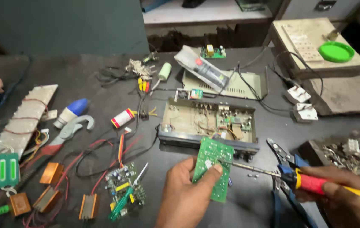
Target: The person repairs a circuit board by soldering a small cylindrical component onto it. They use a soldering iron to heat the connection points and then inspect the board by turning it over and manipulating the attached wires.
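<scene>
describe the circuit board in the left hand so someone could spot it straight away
Start at the opened metal chassis in the middle of the dark workbench. Just in front of it, the left hand holds up a green circuit board, touched by the soldering iron held in the right hand. Unlike the component-crowded board lying flat to its left, it shows a bare solder side.

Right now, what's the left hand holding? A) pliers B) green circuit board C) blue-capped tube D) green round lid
B: the left hand grips the green circuit board upright, thumb on its face, while the right hand points a soldering iron at it.
</scene>
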